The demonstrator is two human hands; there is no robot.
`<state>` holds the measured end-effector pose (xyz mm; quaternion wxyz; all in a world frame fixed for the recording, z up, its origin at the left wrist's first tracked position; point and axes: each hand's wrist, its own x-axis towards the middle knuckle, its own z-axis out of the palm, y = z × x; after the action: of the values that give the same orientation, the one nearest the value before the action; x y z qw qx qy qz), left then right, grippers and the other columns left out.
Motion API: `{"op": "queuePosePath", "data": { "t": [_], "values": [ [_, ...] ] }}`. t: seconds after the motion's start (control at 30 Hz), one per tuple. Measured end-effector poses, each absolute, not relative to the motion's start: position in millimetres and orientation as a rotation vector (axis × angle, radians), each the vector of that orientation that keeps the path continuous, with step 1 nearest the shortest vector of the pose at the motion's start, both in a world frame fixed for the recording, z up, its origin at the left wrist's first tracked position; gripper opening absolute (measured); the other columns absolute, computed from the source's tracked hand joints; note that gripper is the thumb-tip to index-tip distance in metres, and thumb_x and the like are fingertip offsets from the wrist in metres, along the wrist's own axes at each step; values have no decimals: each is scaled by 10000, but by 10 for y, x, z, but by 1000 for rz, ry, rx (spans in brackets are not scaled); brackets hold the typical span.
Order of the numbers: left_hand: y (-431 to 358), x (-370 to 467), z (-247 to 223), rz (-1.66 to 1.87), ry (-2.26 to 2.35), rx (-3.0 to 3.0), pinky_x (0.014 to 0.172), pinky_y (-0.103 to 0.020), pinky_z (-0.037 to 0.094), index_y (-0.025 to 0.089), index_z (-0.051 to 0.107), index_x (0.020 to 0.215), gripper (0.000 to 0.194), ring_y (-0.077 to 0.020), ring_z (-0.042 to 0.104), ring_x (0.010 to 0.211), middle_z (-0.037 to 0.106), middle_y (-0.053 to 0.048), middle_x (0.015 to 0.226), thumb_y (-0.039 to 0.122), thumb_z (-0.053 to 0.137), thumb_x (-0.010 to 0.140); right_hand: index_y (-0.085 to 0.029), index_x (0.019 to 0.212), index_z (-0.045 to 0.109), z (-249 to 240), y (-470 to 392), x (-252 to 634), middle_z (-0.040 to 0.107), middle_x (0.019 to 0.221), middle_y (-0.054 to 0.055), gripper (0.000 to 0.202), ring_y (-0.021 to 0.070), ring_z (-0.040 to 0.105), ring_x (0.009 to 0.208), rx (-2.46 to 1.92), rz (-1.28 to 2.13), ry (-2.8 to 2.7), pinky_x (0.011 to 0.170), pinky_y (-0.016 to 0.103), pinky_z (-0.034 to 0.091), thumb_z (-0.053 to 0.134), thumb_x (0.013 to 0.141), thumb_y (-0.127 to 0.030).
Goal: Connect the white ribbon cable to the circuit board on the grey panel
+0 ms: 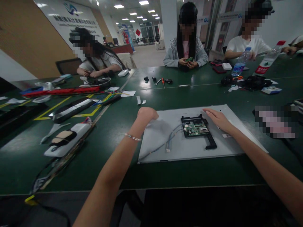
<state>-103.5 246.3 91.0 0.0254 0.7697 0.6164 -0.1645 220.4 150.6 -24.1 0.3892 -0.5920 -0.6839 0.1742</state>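
A flat light-grey panel [158,135] lies on the green table in front of me. On it sits a black plastic frame [211,139] holding a green circuit board [195,129], with thin grey-blue cables [171,137] running to the left. My left hand [148,114] is curled at the panel's far left corner, fingers bent downward; what they hold, if anything, is hidden. Right of the black frame, my right hand [216,119] reaches over the panel with its fingers stretched out. Whether it touches the panel I cannot tell.
Left of the panel are a white device [80,130] with cables and a long black part [73,110]. Beyond it lie paper scraps [138,100] and an orange screwdriver [163,82]. Bottles [268,60] stand at back right. Several people sit opposite; one person's hands [188,63] hold a green board.
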Motion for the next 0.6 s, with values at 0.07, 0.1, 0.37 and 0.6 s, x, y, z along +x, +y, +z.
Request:
{"op": "queuePosePath", "data": {
  "t": [0.07,0.1,0.37,0.6],
  "values": [
    [2338,-1129,988,-452,1838,2481,989,-459,465,99,670,1225,502,-362,595,1171,673,-205,1199,442,493,904,-236,1282,634,-236,1511,2195,650,1320,77,492,272,573,1245,-1493,454,-1760,1096,483,395,389,967,-524],
    [2259,-1158,1007,-377,1743,2539,1039,-430,425,97,582,1336,562,-337,549,1244,610,-198,1315,459,447,928,-235,1283,633,-239,1516,2187,649,1321,77,490,270,569,1250,-1487,460,-1769,1100,479,391,390,968,-522],
    [1894,-1031,730,69,783,2460,1202,-397,193,151,118,1568,1009,-291,201,1484,177,-142,1626,562,628,801,-252,1285,631,-263,1527,2085,658,1306,71,483,276,581,1233,-1486,450,-1803,1078,489,415,381,974,-523],
    [1913,-911,351,196,661,2217,1206,-493,177,218,3,1572,1168,-313,142,1498,61,-162,1639,522,740,718,-249,1313,609,-256,1544,2079,638,1334,71,486,275,568,1246,-1468,428,-1925,1076,491,414,367,982,-509]
  ]
}}
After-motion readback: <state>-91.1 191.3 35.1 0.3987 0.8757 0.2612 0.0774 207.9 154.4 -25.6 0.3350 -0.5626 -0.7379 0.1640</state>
